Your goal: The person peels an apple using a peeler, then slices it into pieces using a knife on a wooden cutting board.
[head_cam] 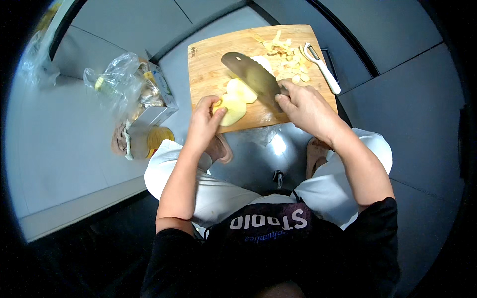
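Note:
A wooden cutting board point(208, 70) lies before me. My right hand point(307, 106) grips the handle of a wide kitchen knife point(253, 76), whose blade slants over the board towards the upper left. Peeled yellow slices, perhaps potato point(234, 108), overlap near the board's front left edge. My left hand point(207, 115) holds the nearest slice between thumb and fingers. Beyond the blade, a pale peeled piece point(262, 63) is partly hidden by it. A heap of peelings point(285, 52) lies at the upper right, next to a white-handled peeler point(324, 70) at the board's right edge.
Left of the board stand an open cardboard box point(160, 111) with wrapped things, a clear plastic bag point(123, 78) and a container of yellow liquid point(160, 139). My feet in sandals point(225, 149) are below the board's front edge. Dark cabinet-like panels point(406, 85) stand at the right.

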A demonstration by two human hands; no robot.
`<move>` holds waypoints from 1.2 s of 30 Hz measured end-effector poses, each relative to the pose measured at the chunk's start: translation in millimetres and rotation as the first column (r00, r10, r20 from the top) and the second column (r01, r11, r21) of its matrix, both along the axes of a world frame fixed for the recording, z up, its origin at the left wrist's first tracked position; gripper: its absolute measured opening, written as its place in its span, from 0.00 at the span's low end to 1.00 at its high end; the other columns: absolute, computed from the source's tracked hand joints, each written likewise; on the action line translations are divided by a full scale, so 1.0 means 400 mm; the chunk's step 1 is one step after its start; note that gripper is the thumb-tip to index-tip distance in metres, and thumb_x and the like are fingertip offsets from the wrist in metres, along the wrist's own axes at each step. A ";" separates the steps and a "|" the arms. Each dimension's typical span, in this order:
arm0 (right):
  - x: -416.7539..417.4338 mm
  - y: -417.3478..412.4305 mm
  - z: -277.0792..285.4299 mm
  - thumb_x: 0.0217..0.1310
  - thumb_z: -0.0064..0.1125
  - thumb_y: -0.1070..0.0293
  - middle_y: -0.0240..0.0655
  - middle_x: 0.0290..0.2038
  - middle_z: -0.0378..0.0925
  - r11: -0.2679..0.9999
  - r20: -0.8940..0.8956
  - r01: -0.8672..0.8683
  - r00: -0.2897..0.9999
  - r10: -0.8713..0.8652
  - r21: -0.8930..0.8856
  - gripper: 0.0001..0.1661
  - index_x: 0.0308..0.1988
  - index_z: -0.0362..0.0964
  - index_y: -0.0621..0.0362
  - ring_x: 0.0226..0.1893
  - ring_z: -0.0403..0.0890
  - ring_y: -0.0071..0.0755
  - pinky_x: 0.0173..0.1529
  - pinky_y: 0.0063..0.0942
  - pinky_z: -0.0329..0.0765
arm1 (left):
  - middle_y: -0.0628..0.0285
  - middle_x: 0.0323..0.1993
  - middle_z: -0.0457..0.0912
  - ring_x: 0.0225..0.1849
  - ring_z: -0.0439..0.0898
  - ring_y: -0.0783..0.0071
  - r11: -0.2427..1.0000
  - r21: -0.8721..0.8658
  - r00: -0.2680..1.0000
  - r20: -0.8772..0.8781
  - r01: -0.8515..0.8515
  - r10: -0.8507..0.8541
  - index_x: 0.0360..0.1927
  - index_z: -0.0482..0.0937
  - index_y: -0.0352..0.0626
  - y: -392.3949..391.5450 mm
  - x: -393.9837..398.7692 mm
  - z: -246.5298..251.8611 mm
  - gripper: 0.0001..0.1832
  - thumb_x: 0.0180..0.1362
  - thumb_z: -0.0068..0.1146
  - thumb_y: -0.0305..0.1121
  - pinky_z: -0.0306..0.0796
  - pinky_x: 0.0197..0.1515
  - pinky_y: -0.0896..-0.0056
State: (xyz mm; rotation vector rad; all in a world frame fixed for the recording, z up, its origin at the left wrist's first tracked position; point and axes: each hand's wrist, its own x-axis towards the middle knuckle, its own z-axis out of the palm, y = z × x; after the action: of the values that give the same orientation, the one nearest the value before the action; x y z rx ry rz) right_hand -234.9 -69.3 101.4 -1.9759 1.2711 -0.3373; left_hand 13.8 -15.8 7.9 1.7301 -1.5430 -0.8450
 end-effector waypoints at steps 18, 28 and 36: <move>0.076 0.067 -0.053 0.61 0.48 0.68 0.59 0.29 0.76 0.989 -0.172 -0.145 0.974 0.150 0.038 0.12 0.41 0.69 0.65 0.33 0.78 0.62 0.42 0.49 0.73 | 0.47 0.47 0.70 0.50 0.71 0.52 0.998 -0.025 0.945 0.319 -0.064 0.069 0.52 0.66 0.34 0.050 0.029 -0.012 0.31 0.47 0.66 0.36 0.67 0.52 0.63; 0.078 0.068 -0.062 0.60 0.49 0.72 0.58 0.37 0.76 0.995 -0.109 -0.103 0.989 0.103 0.012 0.13 0.44 0.66 0.66 0.37 0.77 0.62 0.44 0.48 0.73 | 0.49 0.49 0.68 0.51 0.70 0.51 0.988 -0.148 0.874 0.474 -0.043 0.109 0.49 0.68 0.37 0.056 -0.011 -0.045 0.30 0.44 0.66 0.39 0.68 0.51 0.56; 0.100 0.074 -0.048 0.59 0.49 0.75 0.58 0.35 0.76 0.970 -0.171 -0.162 0.976 0.131 -0.179 0.15 0.47 0.62 0.64 0.37 0.77 0.62 0.41 0.48 0.74 | 0.50 0.50 0.68 0.51 0.70 0.54 0.964 -0.259 0.881 0.443 -0.055 0.169 0.48 0.71 0.38 0.072 -0.038 -0.032 0.29 0.44 0.65 0.39 0.68 0.50 0.55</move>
State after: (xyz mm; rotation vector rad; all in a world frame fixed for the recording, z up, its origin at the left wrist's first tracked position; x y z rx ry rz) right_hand -195.0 -39.5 82.3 -2.2861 1.2176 -0.2410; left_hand -1.6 13.1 -5.1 1.9017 -1.7367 -0.1710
